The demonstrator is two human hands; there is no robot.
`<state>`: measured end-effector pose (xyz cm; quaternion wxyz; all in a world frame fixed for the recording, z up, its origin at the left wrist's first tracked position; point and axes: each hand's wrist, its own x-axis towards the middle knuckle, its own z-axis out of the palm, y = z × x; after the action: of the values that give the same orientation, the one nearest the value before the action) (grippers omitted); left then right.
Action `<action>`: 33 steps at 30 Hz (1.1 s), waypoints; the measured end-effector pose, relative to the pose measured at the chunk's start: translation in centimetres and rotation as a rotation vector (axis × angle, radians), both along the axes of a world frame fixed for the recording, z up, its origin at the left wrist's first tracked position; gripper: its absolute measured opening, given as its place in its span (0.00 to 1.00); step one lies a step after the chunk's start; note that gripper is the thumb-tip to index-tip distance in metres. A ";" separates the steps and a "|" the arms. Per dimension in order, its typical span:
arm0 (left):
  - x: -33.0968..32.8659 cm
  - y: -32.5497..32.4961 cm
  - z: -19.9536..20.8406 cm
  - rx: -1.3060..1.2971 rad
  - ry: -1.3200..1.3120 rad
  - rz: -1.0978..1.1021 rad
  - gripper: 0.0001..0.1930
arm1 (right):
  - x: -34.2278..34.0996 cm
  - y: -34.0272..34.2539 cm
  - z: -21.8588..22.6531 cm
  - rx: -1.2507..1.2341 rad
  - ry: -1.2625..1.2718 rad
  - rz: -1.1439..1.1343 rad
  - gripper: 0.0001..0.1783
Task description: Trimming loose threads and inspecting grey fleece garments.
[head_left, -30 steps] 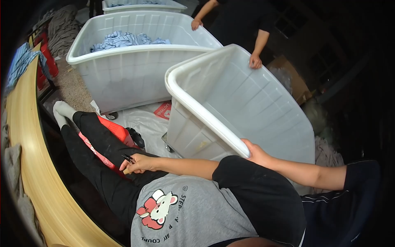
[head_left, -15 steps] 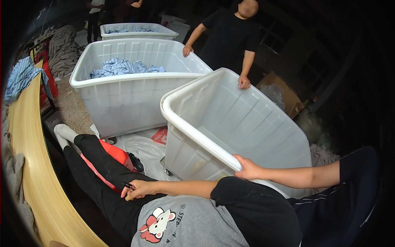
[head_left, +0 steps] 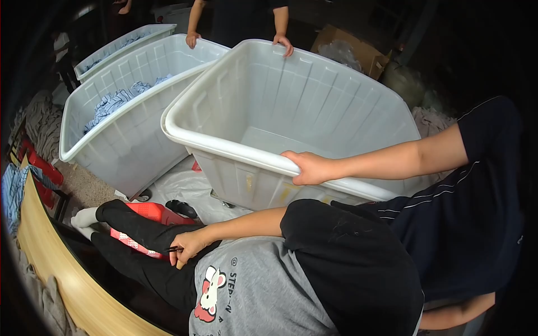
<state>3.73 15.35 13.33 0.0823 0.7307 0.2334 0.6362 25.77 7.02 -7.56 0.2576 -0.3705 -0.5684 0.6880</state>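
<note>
My right hand (head_left: 189,246) rests over my lap, its fingers closed around a small black snips-like tool (head_left: 176,250). A yellowish covering shows on one fingertip. My left hand is out of view. Beneath my right hand is my black-trousered leg (head_left: 134,238), with a red plastic seat (head_left: 154,211) beside it. Beyond my forearm stands a large white plastic tub (head_left: 246,148) on casters, with no load visible inside. A co-worker's hand (head_left: 308,167) at my right grips its near rim.
Another white tub (head_left: 126,159) holds blue striped cloth (head_left: 120,103). A standing person's hand (head_left: 284,45) rests on the nearer tub's far rim. A wooden tabletop (head_left: 53,255) curves along the left, with striped cloth (head_left: 14,190) on it. A cardboard box (head_left: 350,47) lies behind.
My view has swung, so the tubs appear further left and higher. The co-worker at right still grips the near tub. My right hand stays over my lap with the tool.
</note>
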 end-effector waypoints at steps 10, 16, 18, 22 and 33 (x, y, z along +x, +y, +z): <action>0.4 -3.7 3.0 0.093 -0.034 0.060 0.31 | 1.1 0.5 -1.7 -0.088 -0.003 0.005 0.16; 0.5 -4.4 3.8 0.123 -0.066 0.097 0.31 | 0.7 0.6 -0.8 -0.115 0.034 0.002 0.17; 0.6 -4.5 3.9 0.133 -0.089 0.104 0.31 | 0.8 0.5 -1.1 -0.105 0.031 -0.015 0.17; 0.3 -4.7 3.7 0.134 -0.117 0.117 0.30 | 1.1 0.9 -1.3 -0.107 0.043 -0.039 0.16; -1.9 -4.6 3.4 -0.015 -0.098 0.166 0.31 | 0.4 1.5 -2.2 -0.186 0.031 -0.103 0.17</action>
<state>1.82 10.80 16.75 0.0459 0.6764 0.2934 0.6740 26.15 8.48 -9.72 0.2659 -0.4109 -0.4784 0.7292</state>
